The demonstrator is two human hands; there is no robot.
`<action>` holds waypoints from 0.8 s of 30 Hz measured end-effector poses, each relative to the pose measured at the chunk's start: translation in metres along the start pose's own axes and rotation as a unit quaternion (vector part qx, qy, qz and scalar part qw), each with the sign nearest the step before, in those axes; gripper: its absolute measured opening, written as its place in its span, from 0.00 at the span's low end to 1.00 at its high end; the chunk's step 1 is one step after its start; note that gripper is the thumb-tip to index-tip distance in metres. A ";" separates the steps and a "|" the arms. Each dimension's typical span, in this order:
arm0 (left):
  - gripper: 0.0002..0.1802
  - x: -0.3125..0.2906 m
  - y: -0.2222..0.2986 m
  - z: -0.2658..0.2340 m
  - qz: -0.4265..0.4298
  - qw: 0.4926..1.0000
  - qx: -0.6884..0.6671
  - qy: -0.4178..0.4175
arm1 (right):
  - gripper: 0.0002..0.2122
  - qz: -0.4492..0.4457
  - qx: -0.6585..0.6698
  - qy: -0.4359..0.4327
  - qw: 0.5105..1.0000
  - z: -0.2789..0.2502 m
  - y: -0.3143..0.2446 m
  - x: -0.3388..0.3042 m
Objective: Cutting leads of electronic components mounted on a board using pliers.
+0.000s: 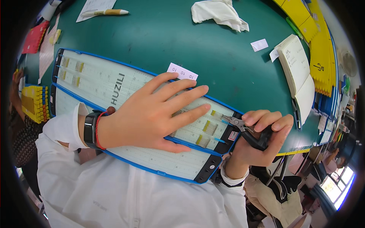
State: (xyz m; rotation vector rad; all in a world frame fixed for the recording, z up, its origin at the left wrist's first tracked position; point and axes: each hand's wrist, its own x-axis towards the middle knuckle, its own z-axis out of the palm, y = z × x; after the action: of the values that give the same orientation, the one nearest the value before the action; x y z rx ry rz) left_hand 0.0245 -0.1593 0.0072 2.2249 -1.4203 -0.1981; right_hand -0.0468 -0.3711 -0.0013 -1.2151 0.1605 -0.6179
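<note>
A long, flat, blue-edged case [102,78] lies open in front of me, with fine threads stretched along its pale, printed inner surface. My left hand [152,110] rests palm down across it, fingers spread, holding nothing. Black-handled pliers [236,122] are gripped in my right hand [268,127] at the case's right end. Their metal jaws reach a small yellow-tipped bundle [216,114]; whether they pinch it I cannot tell. Similar bundles [210,127] sit beside it, and more [79,67] lie at the left end. A blue strip [219,140] is near the right end cap.
Beyond the case, a white paper label [182,71] touches its far edge. A crumpled white cloth [220,14], a folded paper slip [259,45], an open notebook [296,64] and a pen [106,12] lie on the green table [159,41]. Yellow folders [321,57] line the right side.
</note>
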 end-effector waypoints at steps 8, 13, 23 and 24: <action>0.38 0.002 0.000 0.000 0.001 1.000 -0.004 -0.006 | 0.13 0.008 0.016 0.032 0.999 0.000 -0.001 0.001; 0.37 0.003 0.002 -0.001 0.001 1.000 0.007 0.000 | 0.13 0.004 0.005 0.016 1.000 0.000 0.000 0.001; 0.36 0.003 0.002 -0.002 -0.003 1.000 0.020 -0.006 | 0.13 0.010 -0.027 0.021 0.999 0.001 -0.002 -0.001; 0.36 0.003 0.002 -0.002 -0.005 1.000 0.022 -0.005 | 0.13 0.010 -0.027 0.022 0.999 0.001 -0.003 0.000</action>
State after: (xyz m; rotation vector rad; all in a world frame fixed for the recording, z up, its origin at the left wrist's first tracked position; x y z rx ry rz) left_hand 0.0245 -0.1618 0.0103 2.2698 -1.4337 -0.1838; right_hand -0.0477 -0.3709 0.0013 -1.2509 0.2275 -0.6254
